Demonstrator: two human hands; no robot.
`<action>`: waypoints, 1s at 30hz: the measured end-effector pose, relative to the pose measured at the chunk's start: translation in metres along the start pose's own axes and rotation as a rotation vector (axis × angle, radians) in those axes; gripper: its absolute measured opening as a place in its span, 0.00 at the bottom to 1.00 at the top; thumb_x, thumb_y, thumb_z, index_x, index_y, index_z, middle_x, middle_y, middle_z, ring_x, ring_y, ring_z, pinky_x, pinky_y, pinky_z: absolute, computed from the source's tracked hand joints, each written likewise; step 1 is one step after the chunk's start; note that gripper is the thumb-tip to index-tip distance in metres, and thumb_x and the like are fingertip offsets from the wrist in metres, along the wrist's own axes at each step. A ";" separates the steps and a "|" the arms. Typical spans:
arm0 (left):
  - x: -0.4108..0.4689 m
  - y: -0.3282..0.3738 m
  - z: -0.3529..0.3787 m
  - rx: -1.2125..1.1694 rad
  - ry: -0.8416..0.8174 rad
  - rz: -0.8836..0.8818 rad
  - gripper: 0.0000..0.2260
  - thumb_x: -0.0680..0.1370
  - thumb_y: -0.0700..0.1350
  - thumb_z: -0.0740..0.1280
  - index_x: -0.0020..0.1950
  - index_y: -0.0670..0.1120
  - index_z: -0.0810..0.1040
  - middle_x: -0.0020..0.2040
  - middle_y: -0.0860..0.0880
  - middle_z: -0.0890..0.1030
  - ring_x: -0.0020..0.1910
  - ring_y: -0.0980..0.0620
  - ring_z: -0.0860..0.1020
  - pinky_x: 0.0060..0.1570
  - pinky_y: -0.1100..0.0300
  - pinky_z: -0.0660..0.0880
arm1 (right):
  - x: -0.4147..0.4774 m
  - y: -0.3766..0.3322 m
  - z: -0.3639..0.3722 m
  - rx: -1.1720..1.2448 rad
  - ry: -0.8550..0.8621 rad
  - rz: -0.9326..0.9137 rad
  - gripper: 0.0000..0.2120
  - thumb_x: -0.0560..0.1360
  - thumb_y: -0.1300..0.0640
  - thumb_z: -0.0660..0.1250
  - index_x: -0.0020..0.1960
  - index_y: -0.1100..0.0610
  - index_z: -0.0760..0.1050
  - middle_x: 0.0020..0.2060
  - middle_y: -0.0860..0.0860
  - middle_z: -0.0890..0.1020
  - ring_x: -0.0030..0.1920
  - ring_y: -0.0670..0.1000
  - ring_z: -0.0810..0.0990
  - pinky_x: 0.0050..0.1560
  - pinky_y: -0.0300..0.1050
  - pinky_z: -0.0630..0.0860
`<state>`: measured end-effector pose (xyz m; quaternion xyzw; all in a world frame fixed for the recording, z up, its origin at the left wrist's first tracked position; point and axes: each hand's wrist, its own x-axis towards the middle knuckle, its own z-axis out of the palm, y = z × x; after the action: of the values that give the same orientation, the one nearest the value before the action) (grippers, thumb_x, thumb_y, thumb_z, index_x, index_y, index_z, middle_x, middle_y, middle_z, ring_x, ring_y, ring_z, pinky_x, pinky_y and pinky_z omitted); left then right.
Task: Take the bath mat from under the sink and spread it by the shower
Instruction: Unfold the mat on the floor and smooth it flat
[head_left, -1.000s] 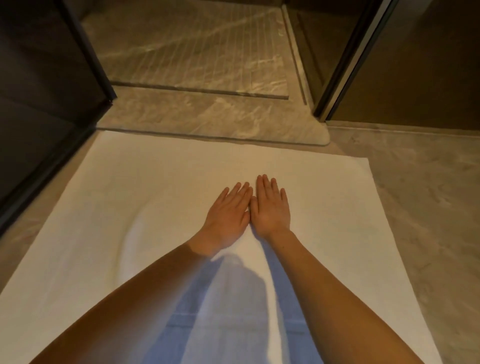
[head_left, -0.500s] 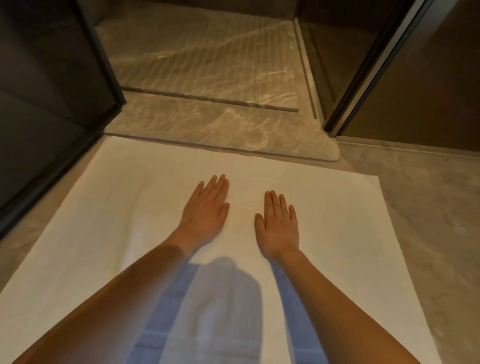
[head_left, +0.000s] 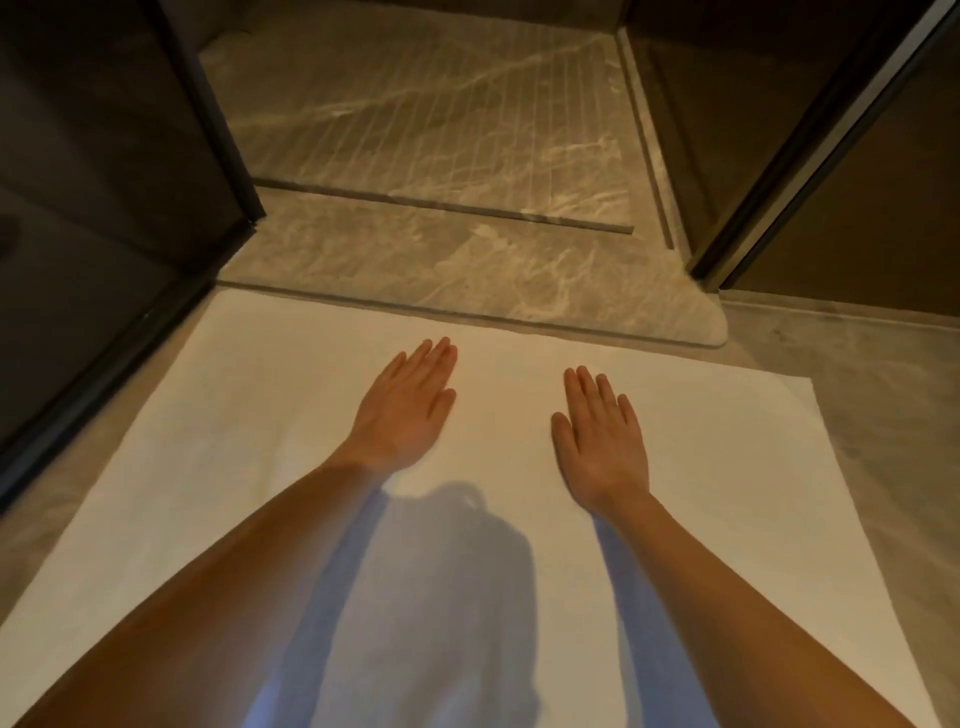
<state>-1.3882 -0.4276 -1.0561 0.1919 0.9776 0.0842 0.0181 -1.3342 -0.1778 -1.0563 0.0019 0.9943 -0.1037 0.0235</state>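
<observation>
Head, left hand (head_left: 402, 410), right hand (head_left: 602, 441) flat, mat (head_left: 249, 415)

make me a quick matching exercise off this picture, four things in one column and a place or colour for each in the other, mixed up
Column one
1. bath mat
2. left hand
3. right hand
4. shower floor

Column two
a. grey marbled stone with thin grooves, beyond the mat
b. flat on the mat, fingers straight, on the left
c. white, spread out flat
d. flat on the mat, fingers straight, on the right

Pairs: 1-c, 2-b, 3-d, 4-a
</observation>
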 end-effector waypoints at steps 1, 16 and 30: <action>-0.008 -0.026 -0.005 -0.012 0.015 -0.067 0.25 0.84 0.51 0.46 0.80 0.47 0.48 0.80 0.51 0.48 0.79 0.55 0.46 0.75 0.56 0.42 | -0.001 -0.001 0.000 0.000 0.001 -0.003 0.28 0.82 0.44 0.41 0.80 0.51 0.44 0.80 0.47 0.48 0.79 0.49 0.43 0.77 0.48 0.41; -0.056 0.013 -0.014 -0.011 0.068 -0.039 0.25 0.83 0.50 0.47 0.80 0.45 0.49 0.81 0.48 0.50 0.79 0.52 0.47 0.74 0.54 0.37 | 0.002 -0.074 -0.019 0.072 0.025 -0.016 0.27 0.84 0.51 0.48 0.80 0.58 0.49 0.79 0.54 0.52 0.79 0.54 0.48 0.77 0.51 0.45; -0.172 -0.143 -0.030 -0.006 0.022 -0.384 0.25 0.84 0.51 0.45 0.80 0.47 0.45 0.81 0.51 0.45 0.78 0.57 0.42 0.75 0.61 0.37 | -0.008 -0.151 0.030 0.024 -0.050 -0.144 0.29 0.82 0.46 0.42 0.80 0.55 0.44 0.80 0.50 0.48 0.79 0.51 0.43 0.78 0.50 0.43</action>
<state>-1.2839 -0.6281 -1.0510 0.0010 0.9961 0.0845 0.0237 -1.3262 -0.3323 -1.0545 -0.0718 0.9897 -0.1171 0.0407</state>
